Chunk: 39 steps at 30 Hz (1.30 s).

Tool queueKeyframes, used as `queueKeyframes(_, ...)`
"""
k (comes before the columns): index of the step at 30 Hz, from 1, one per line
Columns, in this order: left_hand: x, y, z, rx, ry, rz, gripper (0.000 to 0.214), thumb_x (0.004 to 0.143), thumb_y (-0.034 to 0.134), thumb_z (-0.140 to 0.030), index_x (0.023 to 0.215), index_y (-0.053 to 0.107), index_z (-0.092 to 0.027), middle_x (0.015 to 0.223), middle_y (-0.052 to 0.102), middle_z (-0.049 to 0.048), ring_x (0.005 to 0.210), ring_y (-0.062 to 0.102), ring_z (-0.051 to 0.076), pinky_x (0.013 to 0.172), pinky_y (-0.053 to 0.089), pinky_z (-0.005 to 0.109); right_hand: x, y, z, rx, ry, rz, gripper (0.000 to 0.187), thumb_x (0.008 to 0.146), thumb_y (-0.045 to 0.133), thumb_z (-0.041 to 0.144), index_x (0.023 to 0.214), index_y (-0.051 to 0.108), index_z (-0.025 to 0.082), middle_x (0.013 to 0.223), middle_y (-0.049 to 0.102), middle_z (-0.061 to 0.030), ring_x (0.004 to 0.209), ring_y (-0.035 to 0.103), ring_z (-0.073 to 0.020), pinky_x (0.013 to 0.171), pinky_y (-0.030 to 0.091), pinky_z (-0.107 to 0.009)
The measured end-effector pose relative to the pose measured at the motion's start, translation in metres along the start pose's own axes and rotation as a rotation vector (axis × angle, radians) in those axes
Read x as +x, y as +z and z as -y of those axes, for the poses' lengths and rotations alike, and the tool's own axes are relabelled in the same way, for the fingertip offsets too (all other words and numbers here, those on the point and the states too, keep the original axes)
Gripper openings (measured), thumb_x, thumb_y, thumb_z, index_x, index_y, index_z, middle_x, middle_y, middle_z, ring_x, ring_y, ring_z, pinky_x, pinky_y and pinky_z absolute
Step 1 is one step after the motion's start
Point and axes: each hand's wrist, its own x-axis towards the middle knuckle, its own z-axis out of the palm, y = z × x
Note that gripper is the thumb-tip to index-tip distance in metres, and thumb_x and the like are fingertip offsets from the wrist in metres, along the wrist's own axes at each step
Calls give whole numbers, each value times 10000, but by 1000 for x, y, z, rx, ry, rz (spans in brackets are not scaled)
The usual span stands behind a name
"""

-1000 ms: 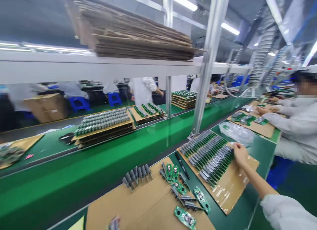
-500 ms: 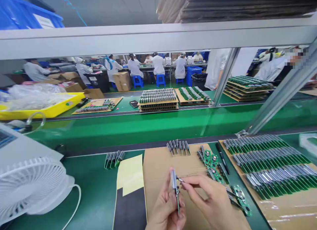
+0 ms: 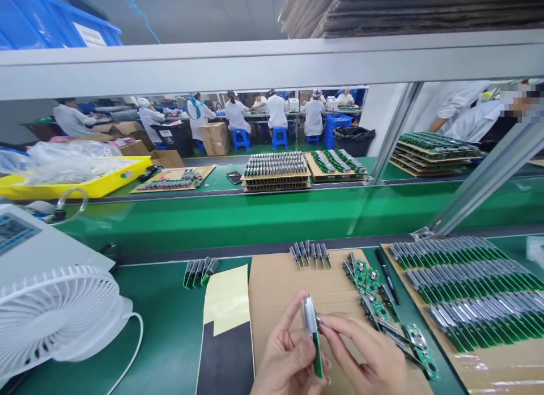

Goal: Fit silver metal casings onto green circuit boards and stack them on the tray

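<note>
Currently: circuit board (image 3: 318,354), gripped by your left hand (image 3: 287,358); your right hand (image 3: 372,352) alongside (hold unclear); uneven pressure could twist it loose.

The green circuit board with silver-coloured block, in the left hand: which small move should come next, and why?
Probably hold the green circuit board with silver-coloured block steady in the left hand, because the right hand is close at its side; contact there is hard to see.

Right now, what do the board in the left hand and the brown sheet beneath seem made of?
Board: likely laminate, thin, flat and green; its silvery strip looks metallic from its shine. Brown sheet: probably cardboard, given its dull tan surface.
</note>
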Motion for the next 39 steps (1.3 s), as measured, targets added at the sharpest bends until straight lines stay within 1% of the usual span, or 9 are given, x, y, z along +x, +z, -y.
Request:
queueKeyframes(3, -2, 9, -5, 156, 29, -101, 826, 603, 885, -324, 1350, 560, -189, 540, 687, 17, 437, 626, 140, 351, 456, 165, 0, -1, 0, 202, 285, 27, 175, 919, 586, 236, 987, 745, 262, 877, 784, -14, 792, 739, -151, 716, 559, -151)
queueKeyframes(6, -7, 19, -10, 352, 112, -224, 786, 572, 896, -320, 1290, 620, -157, 512, 632, -22, 429, 614, 148, 348, 487, 202, 2, -1, 1, 596, 618, 58, 233, 874, 636, 424, 958, 780, 261, 878, 788, -40, 842, 730, -206, 788, 573, -263)
queueKeyframes(9, -12, 29, -14, 491, 167, -285, 700, 564, 890, -361, 1210, 685, -189, 517, 615, -39, 398, 587, 121, 374, 506, 208, 6, -4, 3, 948, 774, 99, 319, 784, 720, 484, 996, 787, 255, 922, 787, -68, 860, 717, -244, 846, 551, -366)
queueKeyframes(14, -17, 40, -17, 525, 148, -272, 711, 552, 883, -418, 1206, 690, -216, 491, 586, -50, 388, 582, 120, 415, 535, 227, 10, -10, 8, 1070, 827, 129, 308, 745, 758, 474, 961, 800, 259, 843, 775, -67, 790, 693, -225, 781, 525, -336)
queueKeyframes(19, -17, 45, -18, 504, 133, -293, 745, 503, 905, -419, 1187, 700, -206, 473, 573, -48, 412, 583, 133, 410, 552, 250, 10, -11, 10, 1145, 846, 130, 315, 747, 754, 468, 945, 802, 227, 802, 753, -74, 658, 638, -184, 591, 498, -270)
queueKeyframes(27, -19, 49, -13, 495, 149, -300, 702, 516, 903, -407, 1167, 712, -225, 484, 561, -60, 396, 590, 123, 413, 541, 230, 4, -3, 5, 1190, 887, 58, 309, 692, 811, 448, 870, 799, 196, 725, 706, -48, 588, 547, -131, 533, 451, -226)
queueKeyframes(32, -13, 53, -8, 504, 197, -296, 644, 552, 890, -382, 1156, 720, -236, 515, 568, -53, 439, 593, 121, 474, 564, 236, 3, -9, 2, 962, 830, 4, 339, 737, 759, 503, 858, 795, 188, 738, 737, -62, 679, 625, -179, 664, 504, -276)
queueKeyframes(35, -5, 50, 1, 507, 301, -340, 608, 586, 872, -380, 1158, 720, -240, 564, 585, -36, 532, 598, 136, 518, 585, 247, -2, -15, 0, 728, 808, -133, 312, 729, 762, 508, 827, 792, 213, 852, 775, -82, 820, 687, -233, 778, 529, -316)
queueKeyframes(39, 10, 43, 26, 604, 339, -287, 558, 650, 829, -399, 1171, 715, -236, 585, 613, -19, 534, 583, 128, 550, 559, 229, -19, -18, -5, 713, 826, -245, 286, 719, 768, 503, 798, 790, 230, 1014, 772, -101, 1024, 675, -286, 916, 512, -362)
